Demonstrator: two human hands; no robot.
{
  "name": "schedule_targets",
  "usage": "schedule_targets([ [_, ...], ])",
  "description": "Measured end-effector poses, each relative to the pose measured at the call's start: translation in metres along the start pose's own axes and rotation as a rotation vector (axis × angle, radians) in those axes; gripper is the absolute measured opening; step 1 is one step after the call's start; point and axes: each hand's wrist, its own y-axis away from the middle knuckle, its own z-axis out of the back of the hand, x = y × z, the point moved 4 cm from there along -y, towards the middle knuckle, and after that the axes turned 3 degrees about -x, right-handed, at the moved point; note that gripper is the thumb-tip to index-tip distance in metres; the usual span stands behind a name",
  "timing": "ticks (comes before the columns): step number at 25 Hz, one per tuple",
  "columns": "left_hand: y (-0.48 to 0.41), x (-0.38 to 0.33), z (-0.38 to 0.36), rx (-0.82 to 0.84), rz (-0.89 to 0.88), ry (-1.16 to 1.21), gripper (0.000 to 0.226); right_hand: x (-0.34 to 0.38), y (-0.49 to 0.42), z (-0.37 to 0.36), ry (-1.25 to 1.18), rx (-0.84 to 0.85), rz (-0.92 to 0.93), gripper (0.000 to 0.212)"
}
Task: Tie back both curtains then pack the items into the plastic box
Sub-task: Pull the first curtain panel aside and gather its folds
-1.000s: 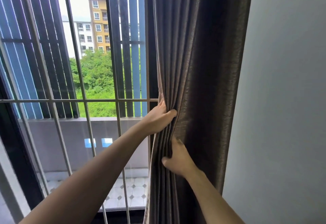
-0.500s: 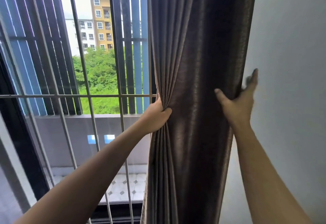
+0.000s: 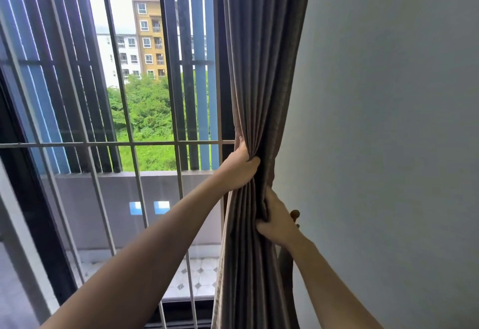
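Observation:
A brown-grey curtain (image 3: 261,69) hangs at the right side of the window, gathered into a narrow bundle beside the wall. My left hand (image 3: 239,169) grips the bundle's left edge at mid height. My right hand (image 3: 276,221) grips the folds from the right, just below the left hand. A small brown wall hook (image 3: 295,216) shows just behind my right hand. No tie-back band, plastic box or other items are in view.
The grey wall (image 3: 388,121) fills the right half of the view. A window with metal bars (image 3: 129,144) lies to the left, with vertical slats and a tiled balcony floor (image 3: 199,277) outside.
My right hand came off the curtain's right edge by the wall, dropped lower and closed on the folds. The curtain is now squeezed much narrower, exposing more wall and the hook.

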Motion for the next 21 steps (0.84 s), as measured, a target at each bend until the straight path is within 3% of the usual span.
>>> schedule_targets([
  [9, -0.003, -0.011, -0.019, 0.075, 0.018, 0.211, 0.053, -0.012, -0.005, 0.005, -0.057, 0.114, -0.109, 0.076],
  [12, -0.008, -0.011, -0.022, -0.017, -0.033, 0.023, 0.060, -0.009, -0.009, -0.006, -0.014, 0.147, -0.119, 0.073],
  [14, -0.010, -0.007, -0.020, -0.167, -0.002, -0.121, 0.061, -0.016, -0.007, -0.012, -0.160, 0.208, -0.142, 0.079],
  [16, -0.009, -0.003, -0.013, -0.246, 0.013, -0.096, 0.040, -0.023, -0.005, -0.005, -0.443, 0.113, -0.187, 0.067],
  [18, -0.003, 0.004, -0.003, -0.215, -0.022, -0.004, 0.013, -0.031, -0.014, 0.016, -0.501, -0.182, -0.231, 0.042],
  [19, 0.001, 0.007, 0.003, -0.185, -0.039, 0.040, 0.010, -0.033, -0.019, 0.025, -0.473, -0.286, -0.263, 0.041],
  [21, 0.009, 0.011, 0.012, -0.141, -0.068, 0.140, 0.015, -0.034, -0.034, 0.035, -0.469, -0.246, -0.297, 0.062],
])
